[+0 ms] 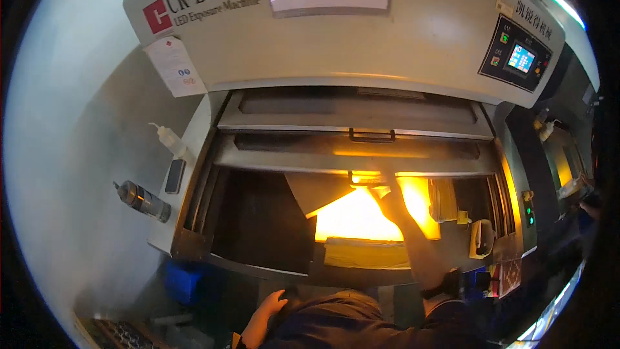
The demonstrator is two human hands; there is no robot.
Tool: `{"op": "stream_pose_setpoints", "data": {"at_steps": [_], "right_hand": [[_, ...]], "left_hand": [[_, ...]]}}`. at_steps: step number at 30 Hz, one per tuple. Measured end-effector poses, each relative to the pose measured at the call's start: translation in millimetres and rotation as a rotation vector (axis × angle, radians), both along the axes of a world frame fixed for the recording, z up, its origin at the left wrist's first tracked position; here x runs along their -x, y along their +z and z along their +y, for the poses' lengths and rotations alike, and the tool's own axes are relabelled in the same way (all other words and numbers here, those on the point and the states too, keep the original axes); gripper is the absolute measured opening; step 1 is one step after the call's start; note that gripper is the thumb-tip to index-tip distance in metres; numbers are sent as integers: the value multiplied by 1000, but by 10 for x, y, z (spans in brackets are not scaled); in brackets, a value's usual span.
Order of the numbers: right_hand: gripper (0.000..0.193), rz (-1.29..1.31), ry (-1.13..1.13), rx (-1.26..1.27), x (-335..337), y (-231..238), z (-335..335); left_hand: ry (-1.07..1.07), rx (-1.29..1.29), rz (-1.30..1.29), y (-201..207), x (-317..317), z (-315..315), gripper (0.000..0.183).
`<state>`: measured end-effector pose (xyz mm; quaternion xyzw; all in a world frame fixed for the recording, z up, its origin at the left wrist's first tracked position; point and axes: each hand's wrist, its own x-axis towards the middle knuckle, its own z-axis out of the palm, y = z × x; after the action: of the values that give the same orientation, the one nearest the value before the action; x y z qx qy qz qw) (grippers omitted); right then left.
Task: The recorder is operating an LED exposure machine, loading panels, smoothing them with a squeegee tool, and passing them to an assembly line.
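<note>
Your right hand [382,195] seemingly works the lower handle [351,178], next requiring steady control; finger closure, also in your left hand [273,303], cannot be told

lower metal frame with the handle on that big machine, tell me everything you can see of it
The lower metal frame is a wide, grey, metal-looking bar spanning the machine, just in front of the similar upper frame. It surrounds a dark inset panel showing an orange sheen. A dark handle sits at its front edge, above the glaring lit surface. The right hand is at the handle; blur and glare hide whether the fingers grip it.
</note>
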<state>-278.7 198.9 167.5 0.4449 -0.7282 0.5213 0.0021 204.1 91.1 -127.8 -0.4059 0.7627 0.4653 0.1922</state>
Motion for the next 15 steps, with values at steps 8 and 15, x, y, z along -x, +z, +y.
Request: {"op": "stream_pose_setpoints", "data": {"at_steps": [8,15], "right_hand": [[69,158,-332,-931,-584,-2408,126],[48,74,-321,-1441,-1393,-2139,277]], "left_hand": [[-66,153,95,953,-743,-1294,59],[297,-289,444,1309,-717,-1483,48]]}}
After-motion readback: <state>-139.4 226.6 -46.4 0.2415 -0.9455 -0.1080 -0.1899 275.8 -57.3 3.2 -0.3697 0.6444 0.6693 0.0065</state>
